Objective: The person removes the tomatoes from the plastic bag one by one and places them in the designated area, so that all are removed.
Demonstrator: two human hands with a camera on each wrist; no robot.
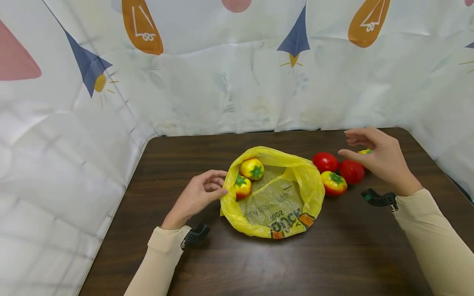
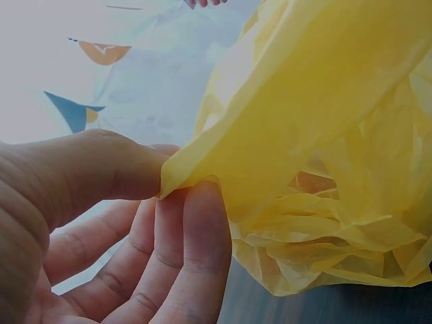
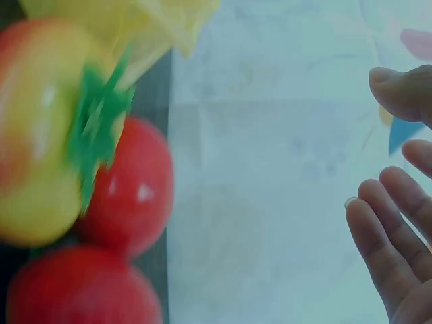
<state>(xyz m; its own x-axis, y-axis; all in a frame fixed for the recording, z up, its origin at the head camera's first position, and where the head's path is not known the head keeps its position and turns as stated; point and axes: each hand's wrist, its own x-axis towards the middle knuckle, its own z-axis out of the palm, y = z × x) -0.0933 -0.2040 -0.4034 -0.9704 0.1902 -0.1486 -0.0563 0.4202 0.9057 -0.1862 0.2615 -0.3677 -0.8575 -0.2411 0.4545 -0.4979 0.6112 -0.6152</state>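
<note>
A: Where does the bag stand?

B: The yellow plastic bag (image 1: 314, 185) sits between the left and right edges of the dark table (image 1: 177, 156), mouth up. Two yellow-and-red tomatoes (image 1: 252, 169) lie inside, towards its left wall.

A: And the hands?

B: The left hand (image 1: 196, 198) pinches the rim's left side between thumb and fingertips. The right hand (image 1: 383, 158) holds nothing; its fingers are bent, thumb well apart, towards the table's far right corner.

A: What lies near it?

B: Two red tomatoes (image 1: 352, 172) and a yellow-and-red tomato (image 1: 334, 183), just right of the bag, plus a partly hidden fruit (image 1: 365, 151) behind the hand.

A: How is the step, apparently filling the bag, best done?

B: The thin rim could sag, so the pinch should be steady, without tugging. The free hand should grasp one tomato round its middle, clear the rim and lower it gently.
</note>
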